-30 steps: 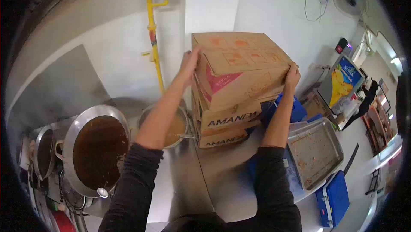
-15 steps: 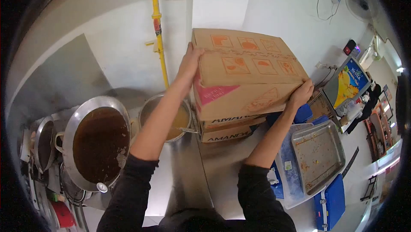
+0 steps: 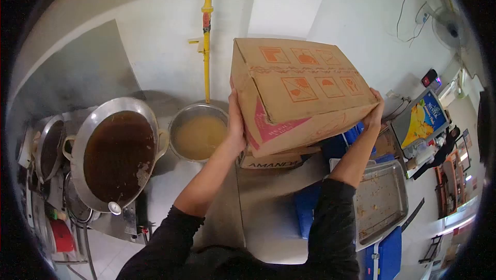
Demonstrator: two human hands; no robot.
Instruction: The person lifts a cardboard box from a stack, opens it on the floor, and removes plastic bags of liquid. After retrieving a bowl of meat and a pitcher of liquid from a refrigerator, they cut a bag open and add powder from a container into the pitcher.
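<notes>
1. Steel table (image 3: 271,228), under the lower box (image 3: 271,161).
2. Carton (image 3: 310,94): held in both hands above the lower box, tilted, far end turned rightward. Can't tell whether touching below.
3. Handling, judged: stiff cardboard, bulky, likely some weight if full; contents hidden, so weight unsure. Not very slippery, fairly sturdy; could dent at corners or pop at the rough top seam. Best held low at opposite ends, palms flat, fingers under bottom edges.
4. Lower box: can read AMANDA in dark capitals on near side.
5. Wide pan (image 3: 78,164) at left, full of dark liquid, apart from carton.
6. Metal tray (image 3: 382,202) at right, shallow, with crumbs or residue inside.
7. Pot (image 3: 199,108) between pan and carton, holding cloudy tan liquid.
8. Sign (image 3: 421,120), upper right: NESTLÉ on blue over yellow; smaller line too small to read.
9. Left hand (image 3: 236,125): spread on left end of carton, pressing inward. Grip wide, on carton.
10. Right hand (image 3: 375,107): wrapped round lower right end, near corner. Grip also on carton; some fingertips hidden.
11. Carton print: orange icons in two rows on top, umbrella among them; pink patch on near side, lettering too blurred to read.
12. Dial (image 3: 114,207) at pan's near rim; numbers unreadable.
</notes>
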